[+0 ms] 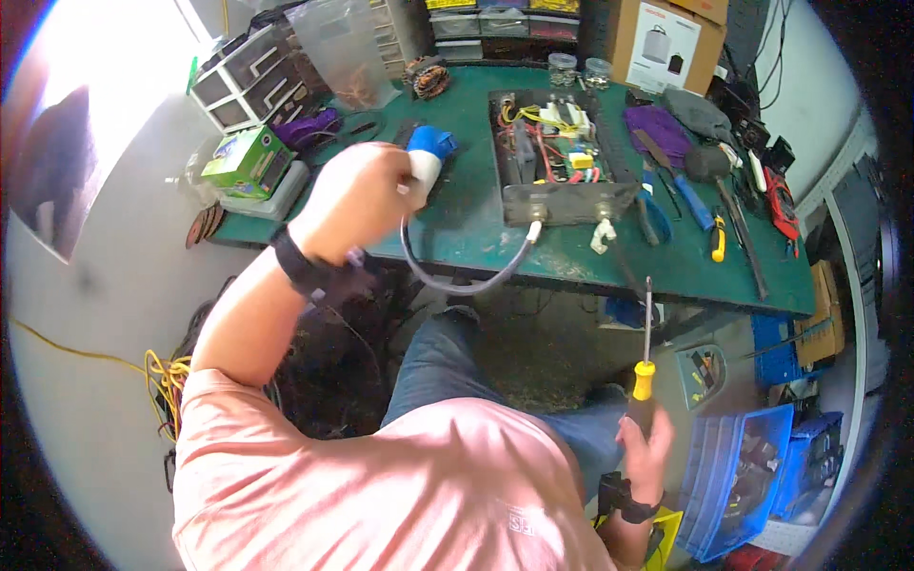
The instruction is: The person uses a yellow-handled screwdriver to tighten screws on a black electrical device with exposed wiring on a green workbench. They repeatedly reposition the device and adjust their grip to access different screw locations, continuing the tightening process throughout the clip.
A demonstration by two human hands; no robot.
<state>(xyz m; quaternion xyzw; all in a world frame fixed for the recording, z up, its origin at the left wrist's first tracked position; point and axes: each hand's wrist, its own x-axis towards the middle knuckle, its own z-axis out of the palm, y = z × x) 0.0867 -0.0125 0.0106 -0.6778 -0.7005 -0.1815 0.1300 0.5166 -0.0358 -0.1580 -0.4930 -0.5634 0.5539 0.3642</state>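
My left hand is closed round the white body of a blue-and-white plug at the bench's left-middle. A dark cable loops from near that hand to a fitting on the front of an open electronics box, which holds wires and boards. A white connector sits at the box's right fitting. My right hand grips a yellow-and-black screwdriver, held upright below the bench's front edge with its shaft pointing toward the bench.
The green bench carries pliers, other hand tools, a multimeter, drawers, a green carton and cardboard boxes. Blue crates stand at lower right; yellow cable hangs at left.
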